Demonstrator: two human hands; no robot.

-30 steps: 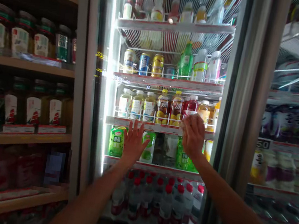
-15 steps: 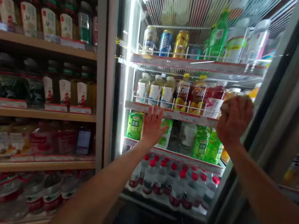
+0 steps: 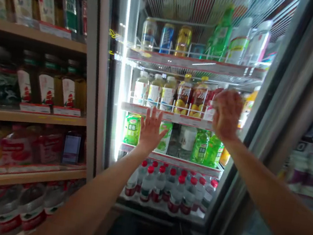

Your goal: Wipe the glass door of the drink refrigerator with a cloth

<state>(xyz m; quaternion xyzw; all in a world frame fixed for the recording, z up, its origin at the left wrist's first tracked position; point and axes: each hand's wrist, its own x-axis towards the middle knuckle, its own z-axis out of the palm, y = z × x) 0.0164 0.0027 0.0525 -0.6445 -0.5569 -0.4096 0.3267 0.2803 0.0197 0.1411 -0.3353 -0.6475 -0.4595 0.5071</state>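
Observation:
My left hand [image 3: 150, 132] is spread out with its fingers pointing up, before the front edge of the lower-middle cooler shelf [image 3: 174, 117]. Green tea bottles [image 3: 131, 129] show beside and behind it. Further right and a little higher, my right hand [image 3: 228, 114] is bent with its fingers drawn together. It covers part of a red drink bottle [image 3: 210, 108]; whatever it may hold is hidden. Brown tea bottles with yellow caps [image 3: 200, 96] stand left of it. Reflections lie across the cooler's front, but contact of either hand with glass cannot be made out.
Cans [image 3: 166, 38] and a green bottle [image 3: 222, 35] stand on the shelf above. Red-capped water bottles [image 3: 160, 183] fill the bottom. Wooden shelves [image 3: 35, 117] with bottles are at left, and a dark metal door frame [image 3: 257, 148] is at right.
My right hand has moved left, from over the bottles at the shelf's right end to in front of the red drink bottle. My left hand stays spread. The view has shifted right.

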